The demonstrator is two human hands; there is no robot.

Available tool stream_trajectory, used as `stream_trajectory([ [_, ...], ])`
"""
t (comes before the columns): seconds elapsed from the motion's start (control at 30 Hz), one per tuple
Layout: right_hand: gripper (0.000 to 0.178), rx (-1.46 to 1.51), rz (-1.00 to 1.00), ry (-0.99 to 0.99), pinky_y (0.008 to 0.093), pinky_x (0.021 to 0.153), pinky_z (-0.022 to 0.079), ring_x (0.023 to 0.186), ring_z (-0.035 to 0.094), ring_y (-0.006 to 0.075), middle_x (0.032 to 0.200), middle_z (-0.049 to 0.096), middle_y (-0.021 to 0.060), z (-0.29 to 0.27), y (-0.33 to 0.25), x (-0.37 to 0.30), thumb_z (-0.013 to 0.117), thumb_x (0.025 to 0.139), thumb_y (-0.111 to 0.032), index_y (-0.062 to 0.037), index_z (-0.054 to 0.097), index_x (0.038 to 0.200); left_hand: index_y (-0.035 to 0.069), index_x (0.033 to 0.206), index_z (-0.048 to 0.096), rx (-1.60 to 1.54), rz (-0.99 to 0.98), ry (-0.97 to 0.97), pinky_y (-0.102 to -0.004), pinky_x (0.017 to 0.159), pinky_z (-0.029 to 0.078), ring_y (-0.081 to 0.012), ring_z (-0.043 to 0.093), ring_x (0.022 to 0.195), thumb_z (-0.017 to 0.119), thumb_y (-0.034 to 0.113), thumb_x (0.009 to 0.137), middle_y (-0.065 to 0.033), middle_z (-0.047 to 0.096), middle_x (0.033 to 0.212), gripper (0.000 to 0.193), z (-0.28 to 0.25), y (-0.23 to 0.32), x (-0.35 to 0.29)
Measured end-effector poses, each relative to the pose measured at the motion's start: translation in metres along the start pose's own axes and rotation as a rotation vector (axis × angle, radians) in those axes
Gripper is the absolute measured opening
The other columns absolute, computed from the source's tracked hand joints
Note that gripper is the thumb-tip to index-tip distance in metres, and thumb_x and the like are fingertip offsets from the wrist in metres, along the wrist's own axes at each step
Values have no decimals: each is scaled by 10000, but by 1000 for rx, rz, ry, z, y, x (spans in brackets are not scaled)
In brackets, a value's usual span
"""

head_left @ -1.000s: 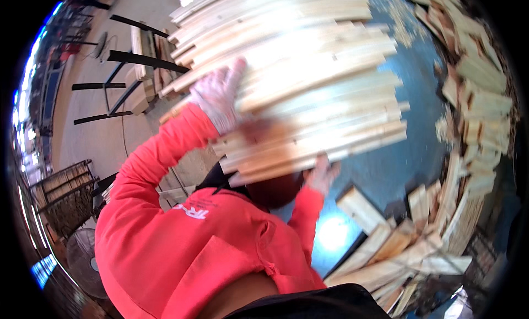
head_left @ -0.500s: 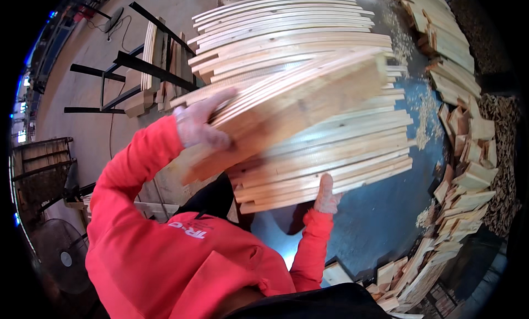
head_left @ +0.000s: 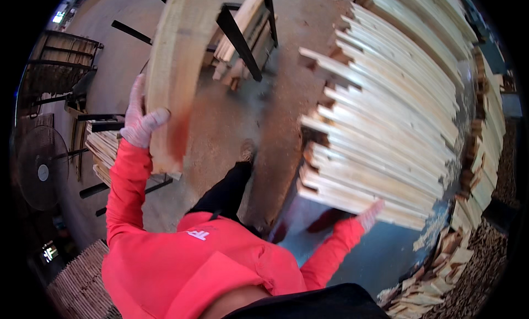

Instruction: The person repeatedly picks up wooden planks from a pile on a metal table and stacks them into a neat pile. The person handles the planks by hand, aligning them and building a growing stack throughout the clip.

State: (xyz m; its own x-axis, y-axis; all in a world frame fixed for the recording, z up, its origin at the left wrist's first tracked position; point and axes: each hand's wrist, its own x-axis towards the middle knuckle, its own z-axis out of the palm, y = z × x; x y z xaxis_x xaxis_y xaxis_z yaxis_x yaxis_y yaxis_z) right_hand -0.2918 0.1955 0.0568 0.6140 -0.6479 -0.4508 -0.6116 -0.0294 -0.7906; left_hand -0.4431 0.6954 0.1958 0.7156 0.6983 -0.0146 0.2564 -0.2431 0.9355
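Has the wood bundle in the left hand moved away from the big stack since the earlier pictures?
Yes. The wood bundle in the left hand has swung left, off the stack of slats.

standing fan point(head_left: 41, 170), black metal rack point(head_left: 242, 32), offcut scraps point(head_left: 452, 264)

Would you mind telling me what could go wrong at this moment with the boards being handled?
The left hand alone grips the long pale wooden board by its edge; it might slip or swing into the black metal rack. The right hand rests under the tall stack of pale wooden slats, which could shift.
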Motion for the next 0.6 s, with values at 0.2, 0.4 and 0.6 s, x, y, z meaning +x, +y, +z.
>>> stream_trajectory([
  [0.2, 613, 258, -44, 332, 410, 1124, 326, 1318, 433, 257, 1484, 396, 131, 11, 7, 12, 469, 975, -440, -25, 417, 1423, 57, 1487, 238, 918, -176, 331, -407, 1001, 433, -367, 532, 1194, 780, 390, 644, -249, 489, 1344, 1056, -72, -96, 217],
  [0.4, 567, 59, -202, 392, 403, 1100, 358, 1278, 476, 261, 1433, 455, 131, 78, -25, -16, 485, 973, -408, -42, 450, 1405, 130, 1441, 306, 952, -344, 150, -456, 938, 480, -413, 597, 1087, 775, 443, 631, -282, 588, 1187, 986, 4, -226, 397],
  [0.6, 583, -157, -139, 154, 382, 1081, 371, 1250, 501, 259, 1393, 495, 129, 104, -35, -37, 526, 951, -413, -61, 445, 1409, 57, 1493, 215, 854, -231, -88, -427, 1043, 387, -411, 493, 1245, 633, 658, 784, -302, 520, 1295, 1019, 94, -339, 428],
])
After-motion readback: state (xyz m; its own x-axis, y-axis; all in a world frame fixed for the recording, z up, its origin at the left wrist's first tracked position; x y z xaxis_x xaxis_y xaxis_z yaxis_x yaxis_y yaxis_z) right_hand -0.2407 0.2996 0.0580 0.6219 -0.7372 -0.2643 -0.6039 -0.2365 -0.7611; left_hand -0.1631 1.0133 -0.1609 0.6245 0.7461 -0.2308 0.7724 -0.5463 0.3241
